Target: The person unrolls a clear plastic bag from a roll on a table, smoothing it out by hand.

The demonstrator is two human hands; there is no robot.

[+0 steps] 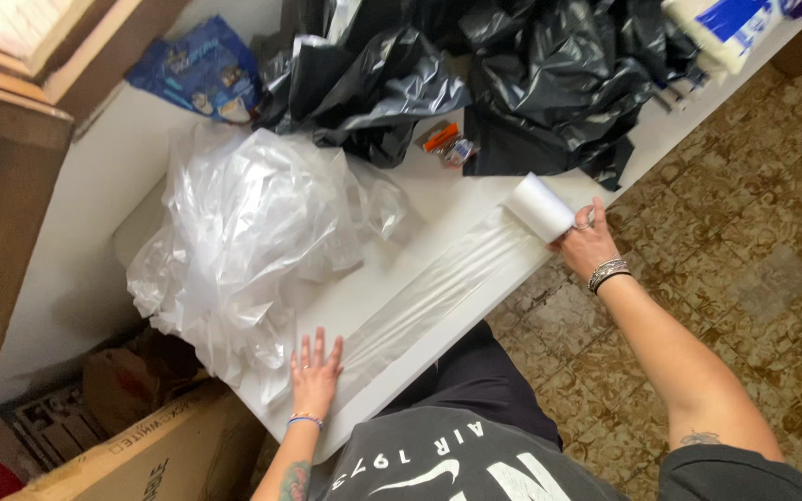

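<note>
My left hand point(316, 371) lies flat, fingers spread, pressing the near end of a strip of clear plastic film point(438, 283) onto the white table point(373, 288). My right hand point(585, 243) grips a white roll of the plastic point(538, 206) at the strip's far end, near the table's edge. The film is stretched out between the two hands along the front edge. A large crumpled heap of clear plastic bags point(243, 232) sits just beyond my left hand.
Crumpled black plastic bags point(512, 74) cover the far part of the table. A small orange-and-clear packet point(447, 144) lies between the heaps. A blue snack bag point(201, 70) is at the back left. Cardboard boxes point(141, 455) stand left of the table; patterned brown floor tiles point(726, 204) lie right.
</note>
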